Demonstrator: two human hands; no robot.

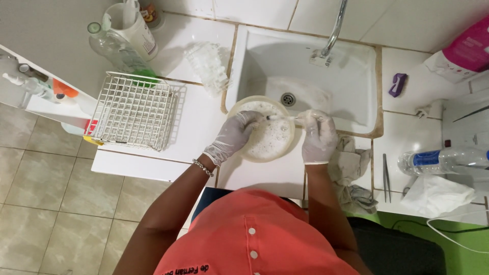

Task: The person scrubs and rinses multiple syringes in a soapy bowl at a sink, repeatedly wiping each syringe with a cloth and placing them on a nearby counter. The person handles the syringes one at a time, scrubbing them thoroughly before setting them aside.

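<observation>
Hands in gloves worked over a round basin [265,153]: left hand [232,137] gripped its rim, right hand [318,137] closed around a thin brush [280,117].

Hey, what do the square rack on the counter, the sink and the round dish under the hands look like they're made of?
The rack looks like metal wire with a white coating: thin bars in a grid. The sink looks like glazed ceramic: white, smooth, thick rounded rim. The round dish seems to be cream plastic, matte, though ceramic is possible. Both hands, the left hand and the right hand, wear thin whitish gloves, probably latex.
</observation>
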